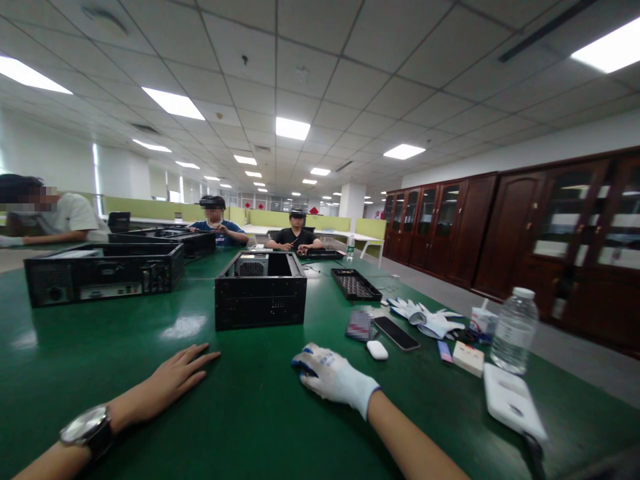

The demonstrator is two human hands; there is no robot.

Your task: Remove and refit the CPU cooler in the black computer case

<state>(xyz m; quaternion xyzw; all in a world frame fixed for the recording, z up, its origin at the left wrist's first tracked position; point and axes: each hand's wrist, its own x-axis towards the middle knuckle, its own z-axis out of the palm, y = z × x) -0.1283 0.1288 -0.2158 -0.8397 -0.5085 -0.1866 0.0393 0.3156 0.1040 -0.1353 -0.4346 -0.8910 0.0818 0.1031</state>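
Observation:
My left hand point(173, 377) is bare, with a wristwatch point(87, 427) on the wrist. It lies flat on the green table point(235, 413), fingers stretched out and holding nothing. My right hand point(330, 377) wears a white work glove with blue on the fingers. Its fingers are curled together on the tabletop; what they hold, if anything, is too small to make out. Just beyond both hands stands a black computer case point(260, 300), its top open and a power supply point(251, 265) showing inside. Neither hand touches the case.
More black computer cases point(105, 273) stand at left. Rightward lie a black tray-like part point(356, 285), a phone point(397, 332), a white earbud case point(377, 350), spare gloves point(430, 320), a small box point(469, 359), a water bottle point(515, 330) and a white power strip point(515, 403). Several people sit around the table.

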